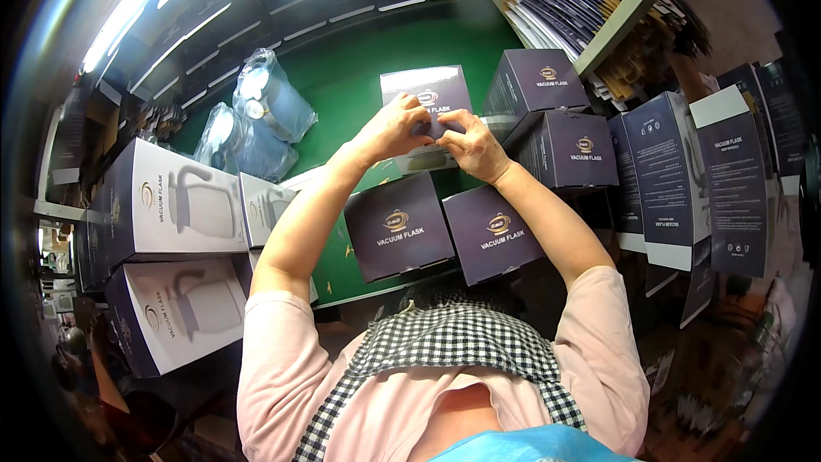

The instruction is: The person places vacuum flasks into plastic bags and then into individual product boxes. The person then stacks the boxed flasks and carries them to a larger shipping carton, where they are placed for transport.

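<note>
A dark purple vacuum flask box (425,79) stands on the green table in front of me, its pale upper edge facing away. My left hand (393,130) has its fingers curled and pressed on the near part of this box. My right hand (475,147) is closed close beside it, thumb and fingers pinching at the same part, which looks like a flap. The fingers hide much of what they grip. Nearer to me, below my wrists, sit two dark purple boxes, a left one (398,244) and a right one (489,244), tops up.
Two plastic-wrapped flasks (278,103) lie at the left on the green table (359,56). White-sided boxes (184,205) are stacked left. More closed boxes (540,90) stand right of my hands. Flattened cartons (671,180) lean at the far right, and others (569,0) fill a shelf.
</note>
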The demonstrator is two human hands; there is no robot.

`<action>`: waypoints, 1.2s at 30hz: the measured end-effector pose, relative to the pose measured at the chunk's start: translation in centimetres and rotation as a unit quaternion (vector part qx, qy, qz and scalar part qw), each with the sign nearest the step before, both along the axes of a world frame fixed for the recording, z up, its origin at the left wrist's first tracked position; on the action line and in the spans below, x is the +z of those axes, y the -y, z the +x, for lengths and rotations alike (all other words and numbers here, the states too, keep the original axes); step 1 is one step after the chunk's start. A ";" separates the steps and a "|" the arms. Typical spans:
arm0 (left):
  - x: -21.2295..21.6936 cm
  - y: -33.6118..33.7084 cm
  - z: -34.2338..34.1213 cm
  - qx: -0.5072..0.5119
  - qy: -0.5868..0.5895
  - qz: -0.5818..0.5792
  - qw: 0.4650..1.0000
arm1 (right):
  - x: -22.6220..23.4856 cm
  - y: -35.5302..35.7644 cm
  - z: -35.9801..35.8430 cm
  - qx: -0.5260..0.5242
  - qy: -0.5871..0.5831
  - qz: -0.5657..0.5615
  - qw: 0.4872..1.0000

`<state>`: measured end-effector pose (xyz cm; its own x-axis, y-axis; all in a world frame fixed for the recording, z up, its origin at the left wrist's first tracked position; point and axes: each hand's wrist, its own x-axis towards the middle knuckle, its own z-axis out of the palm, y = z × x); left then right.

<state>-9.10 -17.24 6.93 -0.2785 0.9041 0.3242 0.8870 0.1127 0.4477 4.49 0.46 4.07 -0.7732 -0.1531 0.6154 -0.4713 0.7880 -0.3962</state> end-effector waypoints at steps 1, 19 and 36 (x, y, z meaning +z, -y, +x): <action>0.1 -0.2 0.3 -0.005 -0.040 -0.006 0.999 | 0.3 0.0 0.0 0.011 0.000 0.002 1.000; -6.2 -2.5 -3.8 0.327 0.238 0.020 0.914 | -1.0 0.0 -1.9 0.009 -0.024 0.232 0.972; -5.8 -2.3 -3.8 0.342 0.228 0.059 0.910 | -1.0 0.2 -2.5 0.016 -0.092 0.166 0.982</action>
<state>-12.93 -14.90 1.09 -0.8928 0.4349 0.1176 0.3467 0.4965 0.7958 2.02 0.22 3.03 -0.6446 -0.3914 0.6567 -0.5381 0.8425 -0.0261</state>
